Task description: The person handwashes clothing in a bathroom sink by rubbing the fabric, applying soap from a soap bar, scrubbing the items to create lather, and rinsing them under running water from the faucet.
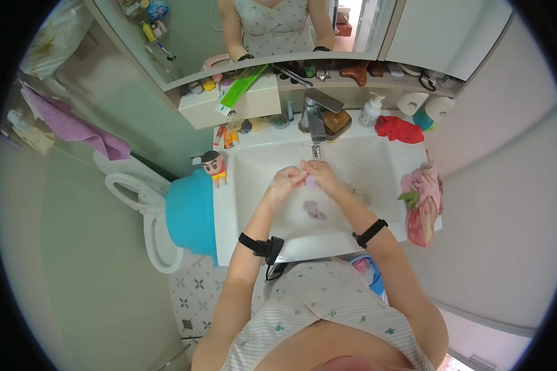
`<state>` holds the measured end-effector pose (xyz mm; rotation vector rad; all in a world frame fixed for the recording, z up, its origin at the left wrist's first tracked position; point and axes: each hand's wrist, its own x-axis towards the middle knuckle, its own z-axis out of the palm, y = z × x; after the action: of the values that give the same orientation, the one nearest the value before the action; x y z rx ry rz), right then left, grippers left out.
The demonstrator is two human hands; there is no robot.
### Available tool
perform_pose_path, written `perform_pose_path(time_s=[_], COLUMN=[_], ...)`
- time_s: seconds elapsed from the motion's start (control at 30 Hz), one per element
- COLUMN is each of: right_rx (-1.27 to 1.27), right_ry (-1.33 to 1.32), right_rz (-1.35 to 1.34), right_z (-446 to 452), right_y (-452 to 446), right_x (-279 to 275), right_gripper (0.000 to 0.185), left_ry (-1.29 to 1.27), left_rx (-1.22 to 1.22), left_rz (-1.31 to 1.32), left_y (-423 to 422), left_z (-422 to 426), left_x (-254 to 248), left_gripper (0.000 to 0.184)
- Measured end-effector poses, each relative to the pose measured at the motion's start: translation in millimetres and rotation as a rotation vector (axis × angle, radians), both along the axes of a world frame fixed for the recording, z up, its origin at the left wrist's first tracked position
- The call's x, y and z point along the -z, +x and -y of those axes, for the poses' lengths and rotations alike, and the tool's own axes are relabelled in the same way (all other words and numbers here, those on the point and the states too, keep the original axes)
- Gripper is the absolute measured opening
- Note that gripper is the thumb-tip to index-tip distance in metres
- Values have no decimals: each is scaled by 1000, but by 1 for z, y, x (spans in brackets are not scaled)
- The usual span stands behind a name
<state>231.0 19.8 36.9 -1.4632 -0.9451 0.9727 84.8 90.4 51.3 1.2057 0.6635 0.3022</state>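
Both hands meet over the white sink basin (252,162), just below the faucet (316,123). My left hand (286,180) is closed, its fingertips pinching a small lilac cloth that looks like a sock (310,183). Closed on the same cloth from the other side is my right hand (320,175), with a little of the fabric hanging below the fingers. A second lilac-grey sock (314,209) lies crumpled and wet-looking on the basin floor, nearer to me. Fingers cover most of the held cloth.
On the right rim lie a red cloth (400,129) and a pink cloth bundle (423,201). A pump bottle (371,110) and a soap bar (335,119) stand behind the basin. At left are a toy figure (215,167), a blue tub (190,210) and the toilet (159,241).
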Motion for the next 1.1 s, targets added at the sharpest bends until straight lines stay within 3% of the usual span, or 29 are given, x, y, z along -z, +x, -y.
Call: perform_pose_path(time_s=[0.1,0.2,0.27,0.33,0.4,0.5,0.57,0.6,0.67,0.7,0.73,0.8,0.83,0.87,0.9,0.93,1.0,1.03,1.1], right_rx=[-32,6,17,-63,-152,-317,-188,-188,135,132,143,163,176,189,191,201,207,215,216], right_ry=[-35,-134,-72,-127,-177,-302,-51,-50,-19,-17,-70,-174,-228,-276,-271,-247,-223,-212,-191], right_rz=[213,46,-262,-252,-239,-73,-171,-173,-68,-67,106,452,620,792,793,849,956,1003,1047], right_z=[7,5,6,20,30,39,38,37,29,23,16,1,-2,-4,-7,-14,-13,-11,-7], right_y=[2,1,8,13,20,24,18,10,-12,-16,-19,-22,-24,-25,-25,-23,-23,-27,-36], right_x=[3,6,19,7,4,17,26,17,-14,-16,-16,-16,-14,-14,-9,-1,25,34,40], right_gripper=[41,36,34,35,35,34,31,31,28,28,26,22,21,19,19,17,14,12,11], left_ry=[-27,111,103,98,-179,-243,-247,-250,-292,-334,-335,-717,-717,-700,-676,-666,-828,-830,-732], left_rx=[59,99,100,93,-222,-380,-428,-475,-548,-623,-625,-462,-460,-286,-117,-117,-422,-423,-107], left_rz=[-100,-115,-64,-13,149,238,265,294,266,241,241,513,507,429,352,362,325,323,371], left_y=[4,14,14,8,-1,-5,-3,0,17,26,29,30,26,22,20,24,27,24,13], left_z=[11,19,10,6,4,0,0,1,11,15,25,40,37,28,21,14,17,22,28], left_x=[-8,-4,9,4,-15,0,21,31,45,48,37,19,28,39,44,40,38,31,18], left_gripper=[23,19,19,19,21,21,21,22,22,22,22,28,28,28,30,30,32,32,32])
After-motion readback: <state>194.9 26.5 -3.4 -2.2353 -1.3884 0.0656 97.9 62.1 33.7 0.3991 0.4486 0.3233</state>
